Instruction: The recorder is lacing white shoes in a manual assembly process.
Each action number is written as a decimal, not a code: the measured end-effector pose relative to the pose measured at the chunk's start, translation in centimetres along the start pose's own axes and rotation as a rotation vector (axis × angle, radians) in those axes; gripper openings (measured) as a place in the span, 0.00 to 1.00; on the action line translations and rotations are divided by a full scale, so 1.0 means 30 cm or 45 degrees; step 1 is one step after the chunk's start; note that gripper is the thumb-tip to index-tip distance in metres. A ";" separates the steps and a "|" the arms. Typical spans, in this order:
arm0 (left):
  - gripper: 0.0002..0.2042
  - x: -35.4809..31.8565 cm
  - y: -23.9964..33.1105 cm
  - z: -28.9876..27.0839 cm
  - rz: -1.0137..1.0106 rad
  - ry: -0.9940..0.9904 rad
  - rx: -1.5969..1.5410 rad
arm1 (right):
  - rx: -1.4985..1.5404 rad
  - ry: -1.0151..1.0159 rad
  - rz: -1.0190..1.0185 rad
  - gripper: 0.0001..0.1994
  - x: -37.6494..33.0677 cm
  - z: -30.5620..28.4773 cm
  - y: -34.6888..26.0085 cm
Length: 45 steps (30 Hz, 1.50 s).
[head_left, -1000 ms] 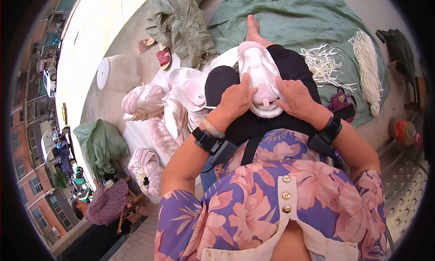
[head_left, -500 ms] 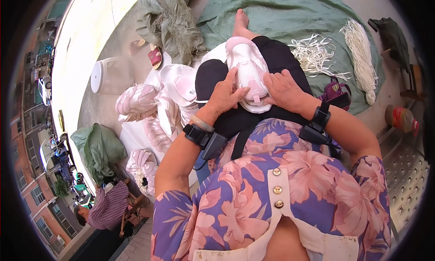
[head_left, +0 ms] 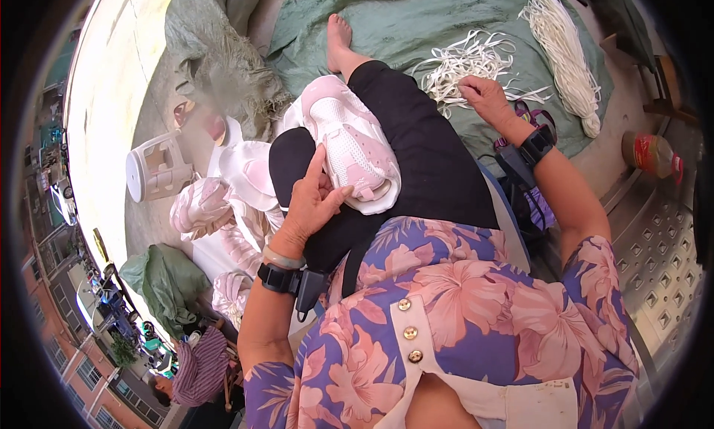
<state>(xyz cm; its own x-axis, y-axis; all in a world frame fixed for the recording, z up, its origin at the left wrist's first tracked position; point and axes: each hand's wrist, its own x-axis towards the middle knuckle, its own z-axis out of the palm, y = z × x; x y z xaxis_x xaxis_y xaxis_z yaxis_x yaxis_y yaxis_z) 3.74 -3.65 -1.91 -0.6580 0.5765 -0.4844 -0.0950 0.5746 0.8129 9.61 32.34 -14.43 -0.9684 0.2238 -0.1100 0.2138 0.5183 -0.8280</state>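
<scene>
While my left hand grips a pink-and-white shoe, my right hand curls by white laces, its hold unclear.

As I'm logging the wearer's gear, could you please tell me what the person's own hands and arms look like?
The left hand and right hand are ungloved. Each wrist has a black strap with a dark grey box; the left also wears a pale bangle. The short sleeves are purple-blue with pink flowers.
</scene>
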 end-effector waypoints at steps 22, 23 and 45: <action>0.40 0.089 0.028 -0.073 -0.257 -0.208 -0.296 | 0.295 -0.475 1.008 0.27 0.286 0.427 0.550; 0.40 0.073 0.022 -0.080 -0.263 -0.172 -0.291 | 0.407 -0.434 1.048 0.26 0.286 0.439 0.527; 0.41 0.118 0.274 0.042 0.557 -0.346 -0.708 | 0.774 -0.625 0.011 0.06 -0.139 -0.042 -0.748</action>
<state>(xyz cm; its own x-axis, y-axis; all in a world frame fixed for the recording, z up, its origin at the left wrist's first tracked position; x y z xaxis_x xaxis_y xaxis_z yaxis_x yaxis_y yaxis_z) 1.56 3.84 2.65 -0.5217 0.8490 -0.0840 -0.2776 -0.0758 0.9577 9.02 20.81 5.30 -0.9431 -0.2388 -0.2314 0.2515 -0.0569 -0.9662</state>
